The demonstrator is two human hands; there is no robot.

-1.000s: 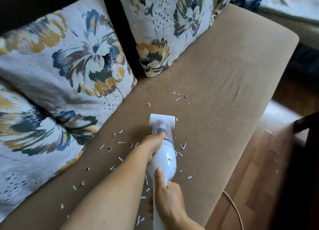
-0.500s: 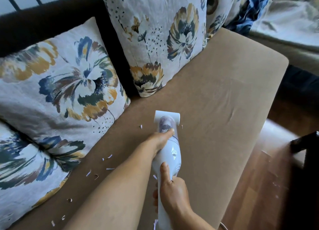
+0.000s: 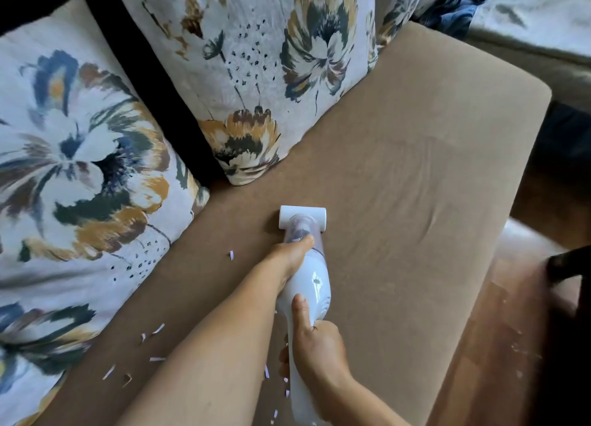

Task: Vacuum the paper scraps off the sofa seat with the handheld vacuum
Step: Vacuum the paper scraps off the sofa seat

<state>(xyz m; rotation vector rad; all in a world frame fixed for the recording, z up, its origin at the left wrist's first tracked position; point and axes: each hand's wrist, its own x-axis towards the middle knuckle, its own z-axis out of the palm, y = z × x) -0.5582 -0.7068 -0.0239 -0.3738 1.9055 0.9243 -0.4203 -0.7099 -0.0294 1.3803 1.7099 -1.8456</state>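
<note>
Two hands hold the vacuum (image 3: 307, 285) on the seat (image 3: 415, 185): the right hand (image 3: 316, 345) wraps the handle, thumb along the top, and the left hand (image 3: 289, 256) grips the body ahead of it. Beyond both grips, the nozzle (image 3: 302, 216) lies on the fabric. Scraps (image 3: 156, 329) lie left of the grips, near a cushion (image 3: 80, 153).

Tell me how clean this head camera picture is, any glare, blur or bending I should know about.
Head view: a bright glare spot sits on the white handheld vacuum; the flowered cushions look smeared, probably motion blur; the sofa seat edge bows, a wide-angle effect; the wooden floor at right is dim and soft. The left hand, right hand and paper scraps stay readable.
</note>
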